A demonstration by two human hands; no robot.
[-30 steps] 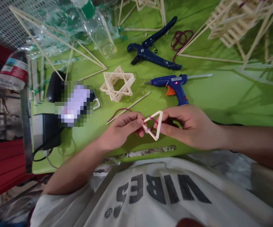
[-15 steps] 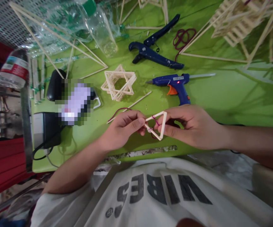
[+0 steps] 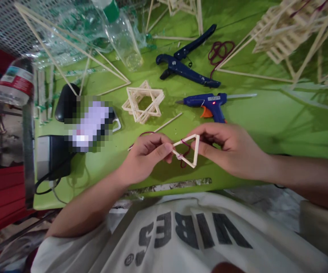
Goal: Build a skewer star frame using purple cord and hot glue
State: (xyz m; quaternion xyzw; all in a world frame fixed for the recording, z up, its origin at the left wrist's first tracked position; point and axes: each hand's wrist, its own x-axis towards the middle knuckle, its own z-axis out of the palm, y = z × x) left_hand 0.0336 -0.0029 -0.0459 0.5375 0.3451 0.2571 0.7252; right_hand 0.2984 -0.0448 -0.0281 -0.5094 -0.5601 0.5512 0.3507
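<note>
Wooden triangle [image 3: 196, 149] is hanging between our hands, over the near edge of the green table [image 3: 266, 127]. On that table, our clear plastic bottle [image 3: 121, 36] with its green cap is showing a yellowish tint near the base; we cannot tell whether it is holding liquid. Our red-labelled bottle [image 3: 14, 85] is sitting at the left, its contents too unclear for us to tell.

Pale, slatted sticks are forming a big wooden frame [image 3: 280, 38] at the upper right. Our blue cutter [image 3: 190, 74] is lying spread above the smooth blue glue gun [image 3: 206, 100], whose red light is glowing. Near them, thin stacked sticks are making a six-pointed star [image 3: 154, 105].

Our left hand [image 3: 151, 153] is pinching the triangle's left corner between thumb and fingers. Our right hand [image 3: 228, 149] is bending its fingers close at the right side; we cannot tell whether it is gripping stick or string. Dark red string [image 3: 183, 142] is looping through the triangle.
</note>
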